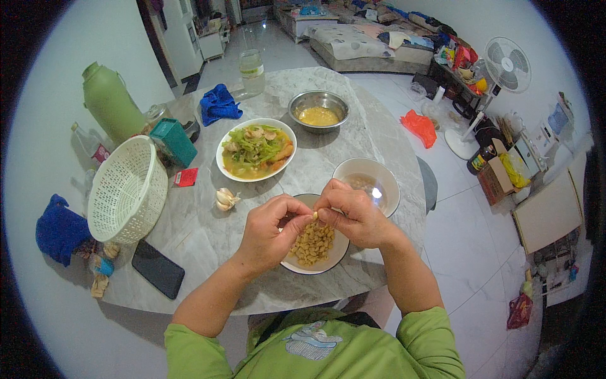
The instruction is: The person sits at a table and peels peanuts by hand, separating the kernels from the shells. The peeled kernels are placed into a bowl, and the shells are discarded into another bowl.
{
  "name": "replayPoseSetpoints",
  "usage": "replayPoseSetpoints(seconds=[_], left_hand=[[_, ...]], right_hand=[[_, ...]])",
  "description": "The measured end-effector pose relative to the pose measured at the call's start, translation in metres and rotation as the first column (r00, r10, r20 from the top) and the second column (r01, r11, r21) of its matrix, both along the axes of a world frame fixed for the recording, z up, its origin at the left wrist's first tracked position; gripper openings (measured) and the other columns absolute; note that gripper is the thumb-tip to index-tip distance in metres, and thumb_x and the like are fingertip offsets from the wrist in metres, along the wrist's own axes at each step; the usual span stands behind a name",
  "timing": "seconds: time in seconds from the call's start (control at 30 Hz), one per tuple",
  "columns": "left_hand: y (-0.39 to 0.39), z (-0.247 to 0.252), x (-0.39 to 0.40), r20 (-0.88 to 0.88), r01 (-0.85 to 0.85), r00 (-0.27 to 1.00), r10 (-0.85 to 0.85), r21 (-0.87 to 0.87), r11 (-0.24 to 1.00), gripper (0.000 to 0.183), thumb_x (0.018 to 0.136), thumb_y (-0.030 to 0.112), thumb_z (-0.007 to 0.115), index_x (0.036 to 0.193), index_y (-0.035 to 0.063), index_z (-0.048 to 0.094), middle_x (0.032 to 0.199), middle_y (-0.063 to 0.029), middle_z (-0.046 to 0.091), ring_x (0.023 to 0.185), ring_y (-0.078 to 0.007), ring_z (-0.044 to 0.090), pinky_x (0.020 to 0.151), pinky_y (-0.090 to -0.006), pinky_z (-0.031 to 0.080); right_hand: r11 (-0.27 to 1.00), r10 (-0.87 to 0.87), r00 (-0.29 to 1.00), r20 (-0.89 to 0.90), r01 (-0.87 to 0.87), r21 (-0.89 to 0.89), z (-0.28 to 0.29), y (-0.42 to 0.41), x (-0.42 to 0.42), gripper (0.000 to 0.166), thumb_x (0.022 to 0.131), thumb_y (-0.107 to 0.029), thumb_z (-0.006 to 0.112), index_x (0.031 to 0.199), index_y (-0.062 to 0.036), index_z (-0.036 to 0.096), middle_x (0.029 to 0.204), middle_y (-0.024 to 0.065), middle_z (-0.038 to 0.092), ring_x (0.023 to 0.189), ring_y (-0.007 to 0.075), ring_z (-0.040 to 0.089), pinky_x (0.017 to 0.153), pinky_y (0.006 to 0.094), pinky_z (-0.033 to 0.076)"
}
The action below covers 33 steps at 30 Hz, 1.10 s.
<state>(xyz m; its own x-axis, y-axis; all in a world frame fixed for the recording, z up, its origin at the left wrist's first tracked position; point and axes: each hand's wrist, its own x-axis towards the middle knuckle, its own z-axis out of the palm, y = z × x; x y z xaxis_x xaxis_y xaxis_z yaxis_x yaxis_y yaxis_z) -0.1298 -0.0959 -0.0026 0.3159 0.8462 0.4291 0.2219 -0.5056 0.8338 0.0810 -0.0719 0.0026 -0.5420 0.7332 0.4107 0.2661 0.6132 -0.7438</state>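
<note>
Over a white bowl with a dark rim (340, 258), my left hand (272, 232) and my right hand (352, 213) meet at the fingertips. A small pale yellow bean or kernel (315, 215) is pinched between them; both thumbs and index fingers are at it. Below, the bowl holds many similar yellowish beans (310, 248), partly hidden by my hands. Just beyond my right hand stands a second white bowl (392, 173) with cloudy liquid and some pale pieces at its bottom. A garlic bulb (226, 199) lies left of my left hand.
Farther back are a plate of cooked greens and meat (255, 149), a steel bowl of yellow food (319, 116) and a glass jar (252, 71). Along the left stand a white plastic basket (156, 189), a green thermos (111, 102) and a teal box (174, 142). A dark smartphone (157, 270) lies near the front-left edge.
</note>
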Motion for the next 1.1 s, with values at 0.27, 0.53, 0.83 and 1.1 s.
replayPoseSetpoints(seconds=[0.27,0.53,0.83,1.1], left_hand=[[0.0023,0.0051,0.0026,-0.029,-0.014,0.999,0.022,0.231,0.973,0.014,0.082,0.004,0.075,0.094,0.0002,0.069,0.084,-0.0097,0.067,0.069,-0.0171,0.064,0.061,-0.0274,0.051],[-0.0002,0.0044,0.0028,-0.042,-0.062,0.996,0.072,0.215,0.975,0.012,0.081,0.002,0.074,0.090,0.0002,0.067,0.082,-0.0101,0.067,0.070,-0.0212,0.065,0.061,-0.0313,0.051],[0.0004,0.0031,0.0023,-0.037,-0.066,0.996,0.077,0.241,0.968,0.012,0.082,0.000,0.072,0.087,0.0002,0.061,0.082,-0.0117,0.065,0.072,-0.0266,0.064,0.064,-0.0344,0.051],[0.0010,0.0059,0.0069,-0.018,-0.072,0.997,0.080,0.285,0.956,0.013,0.083,0.002,0.071,0.094,0.0007,0.065,0.084,-0.0120,0.065,0.073,-0.0272,0.065,0.063,-0.0337,0.051]], right_hand=[[0.999,0.006,1.000,-0.007,-0.006,0.032,-0.0020,0.0016,-0.0006,0.015,0.091,-0.016,0.061,0.087,-0.0021,0.064,0.084,0.0144,0.058,0.082,0.0310,0.057,0.072,0.0406,0.046],[0.987,-0.079,0.997,-0.021,0.081,0.141,-0.0037,-0.0017,-0.0068,0.014,0.089,-0.018,0.062,0.081,-0.0051,0.062,0.078,0.0106,0.057,0.080,0.0292,0.055,0.072,0.0414,0.040],[0.990,-0.052,0.999,0.012,0.050,0.135,-0.0064,-0.0022,-0.0076,0.014,0.091,-0.019,0.060,0.087,-0.0056,0.061,0.080,0.0103,0.056,0.083,0.0284,0.053,0.075,0.0415,0.038],[0.993,-0.083,0.997,0.009,0.082,0.087,-0.0039,-0.0046,-0.0086,0.016,0.094,-0.021,0.057,0.090,-0.0060,0.062,0.083,0.0117,0.055,0.085,0.0301,0.053,0.077,0.0418,0.038]])
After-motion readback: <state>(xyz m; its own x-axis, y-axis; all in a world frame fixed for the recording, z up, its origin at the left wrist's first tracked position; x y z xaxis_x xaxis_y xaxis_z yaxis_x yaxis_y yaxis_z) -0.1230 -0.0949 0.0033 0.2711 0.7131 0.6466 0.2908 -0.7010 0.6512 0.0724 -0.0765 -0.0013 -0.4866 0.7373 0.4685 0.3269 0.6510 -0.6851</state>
